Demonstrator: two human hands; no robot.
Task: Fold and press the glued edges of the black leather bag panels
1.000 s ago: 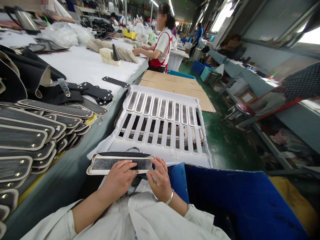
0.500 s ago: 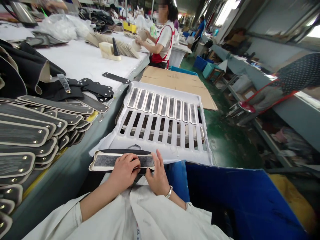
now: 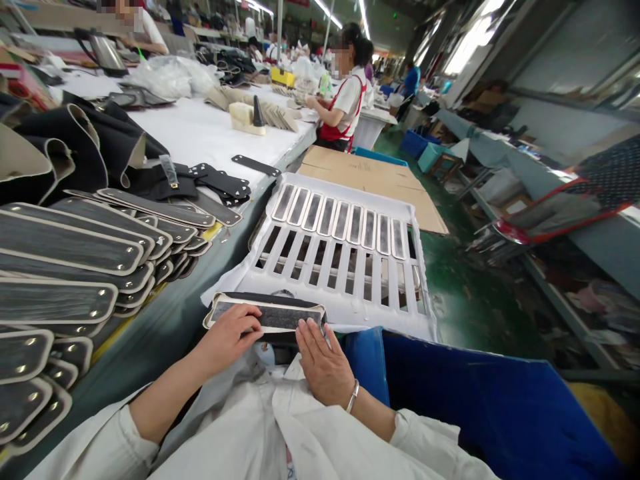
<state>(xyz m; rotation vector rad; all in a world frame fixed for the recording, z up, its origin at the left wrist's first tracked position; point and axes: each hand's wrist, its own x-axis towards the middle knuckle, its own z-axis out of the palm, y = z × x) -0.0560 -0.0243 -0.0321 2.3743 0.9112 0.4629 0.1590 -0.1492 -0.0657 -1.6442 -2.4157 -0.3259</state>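
A long dark panel [image 3: 285, 316] with a cream border lies crosswise in front of me, with black material along its far and near edges. My left hand [image 3: 231, 341] is closed on its left half, fingers bent over the face and thumb at the near edge. Flat on the right end lies my right hand [image 3: 326, 363], its fingers stretched out and side by side; a bracelet [image 3: 353, 396] circles that wrist. Just beyond is a white slotted rack [image 3: 320, 285], holding a row of similar dark, pale-edged strips [image 3: 341, 221] along its far half.
At left, a worktable [image 3: 193, 130] bears stacked dark strips with metal studs [image 3: 70, 237], black pieces [image 3: 220, 181] and a cream block [image 3: 243, 117]. A blue bin [image 3: 475, 393] stands at right. Cardboard [image 3: 370, 183] lies beyond the rack. A co-worker [image 3: 347, 100] stands farther off.
My left hand has shifted left along the panel, away from the right hand. The right hand has turned from upright, spread fingers to lying flat on the panel's end. The view has shifted.
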